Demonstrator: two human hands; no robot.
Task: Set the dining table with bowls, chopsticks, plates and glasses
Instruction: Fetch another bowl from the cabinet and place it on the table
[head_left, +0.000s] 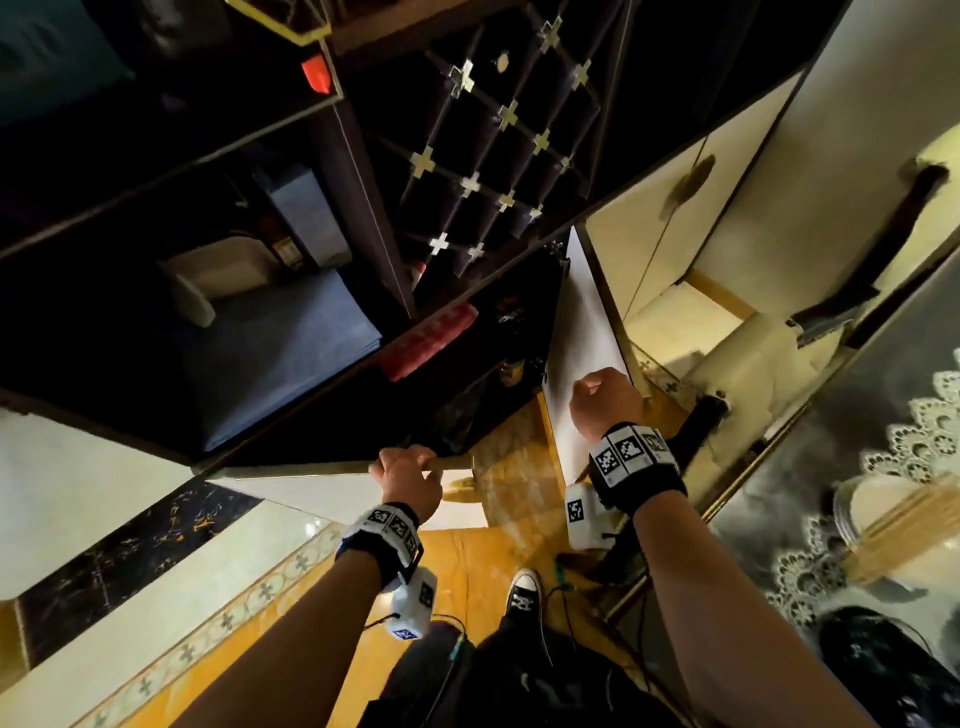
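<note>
left hand (408, 480) gripping, right hand (605, 400) — fisted

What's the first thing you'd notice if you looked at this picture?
Two hands in the middle, pulling open a dark cabinet: the left hand grips the edge of the left door, and the right hand holds the white right door. Both wrists wear black bands with black-and-white square codes. Above, shiny little crosses glint on a dark criss-cross rack, and a red box lies inside the cabinet.
</note>
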